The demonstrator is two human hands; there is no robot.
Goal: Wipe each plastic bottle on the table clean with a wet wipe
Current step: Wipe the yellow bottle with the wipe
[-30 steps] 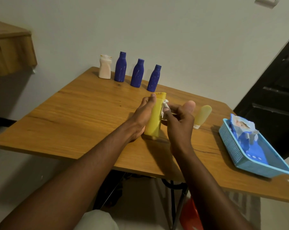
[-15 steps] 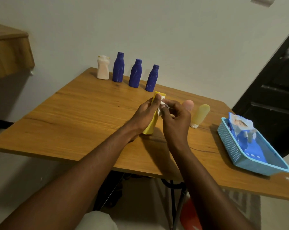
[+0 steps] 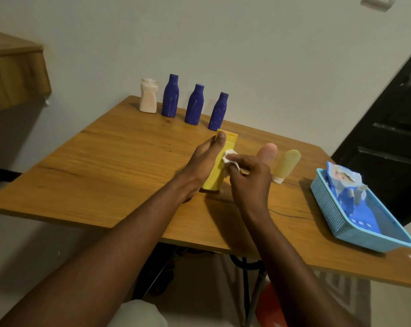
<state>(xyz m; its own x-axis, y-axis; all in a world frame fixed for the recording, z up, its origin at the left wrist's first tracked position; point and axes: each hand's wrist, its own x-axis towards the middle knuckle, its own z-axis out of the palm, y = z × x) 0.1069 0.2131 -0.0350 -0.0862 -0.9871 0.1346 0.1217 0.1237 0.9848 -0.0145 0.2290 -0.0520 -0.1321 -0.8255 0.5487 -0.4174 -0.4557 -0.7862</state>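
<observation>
Only the head view here, so here's the count. Six plastic bottles in total on the wooden worktop [image 3: 105,166]. At the far edge by the wall there's a row of four standing upright: one whitish bottle [image 3: 148,96] on the left end, then three dark blue bottles [image 3: 194,105] side by side to its right. Number five is a pale yellow bottle [image 3: 285,165] standing on its white cap, over to the right of the hands. Number six is the yellow bottle [image 3: 214,179], mid-worktop, leaning a bit with its lower end down on the wood.

There's one light blue basket [image 3: 329,208] near the right edge, with one pack of wipes [image 3: 343,182] sitting in it.

Both arms reach in from the bottom of the view. The left hand [image 3: 204,161] grips the yellow bottle from its left side, with a fingertip up near the top edge. The right hand [image 3: 249,178] has its fingers curled round one scrunched white wet wipe [image 3: 230,158] and presses it against the bottle's right side, thumb sticking up.
</observation>
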